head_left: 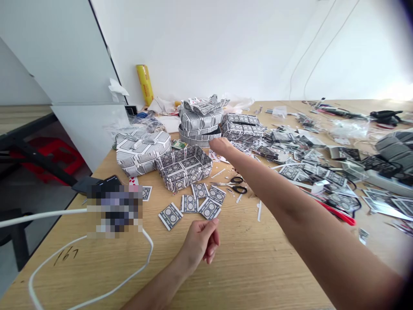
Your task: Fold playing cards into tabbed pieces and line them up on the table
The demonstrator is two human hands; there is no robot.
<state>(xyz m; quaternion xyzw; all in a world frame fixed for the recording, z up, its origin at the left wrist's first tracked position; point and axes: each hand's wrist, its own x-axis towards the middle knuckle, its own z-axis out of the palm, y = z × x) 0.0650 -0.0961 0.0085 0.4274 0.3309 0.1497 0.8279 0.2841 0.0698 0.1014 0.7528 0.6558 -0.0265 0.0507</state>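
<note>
My left hand [201, 241] rests above the near part of the table with its fingers curled and the thumb against them; nothing shows in it. Just beyond it lie several folded playing cards [210, 208] with patterned backs. My right hand [220, 145] reaches far forward, beside a rounded box [198, 138] covered in cards. Its fingers point away from me and are hidden, so I cannot tell what they touch. An open box woven from cards [183, 168] stands left of my right forearm. Scissors [239, 185] with black handles lie beneath that forearm.
A lidded card box [143, 148] stands at left, near a blurred-out patch and a white cable [150, 247]. Loose cards and scraps [300, 148] spread over the right side, with a red-handled tool [338, 214]. A yellow roll [145, 84] stands by the wall.
</note>
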